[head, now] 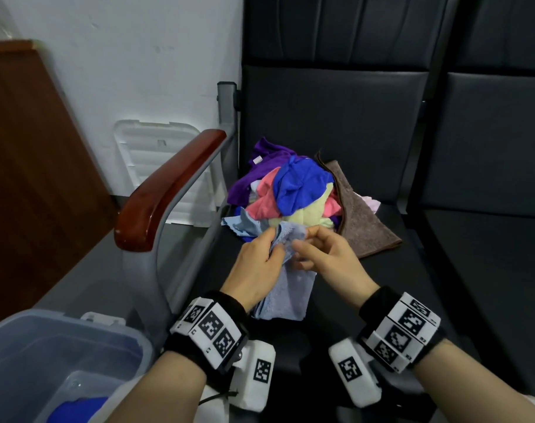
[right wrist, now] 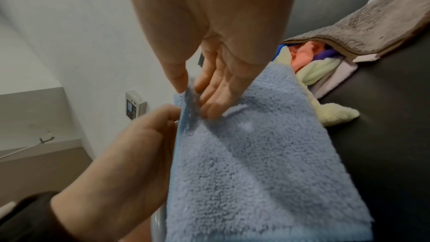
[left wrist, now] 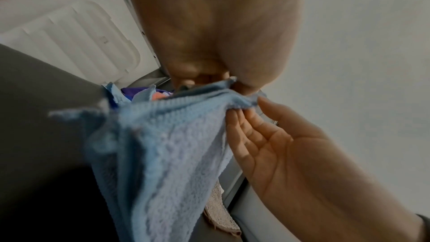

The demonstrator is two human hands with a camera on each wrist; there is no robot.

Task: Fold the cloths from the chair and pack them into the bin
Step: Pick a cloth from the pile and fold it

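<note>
On the chair seat [head: 382, 270], the cloth pile [head: 290, 190] sits toward the left edge. We hold the light blue cloth [head: 290, 291] above the front edge; soft, light, floppy, best taken by corners. Left hand [head: 257, 264] and right hand [head: 324, 254] pinch its top hem.

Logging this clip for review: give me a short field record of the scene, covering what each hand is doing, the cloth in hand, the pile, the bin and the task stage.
left hand: left hand pinches the top edge of the light blue cloth
right hand: right hand pinches the same edge, close beside the left
cloth in hand: hangs down over the chair seat, not yet folded flat
pile: mixed cloths heaped on the seat, a brown cloth along its right side
bin: clear bin at lower left, something blue inside
lid: white lid leaning on the wall
stage: folding
</note>
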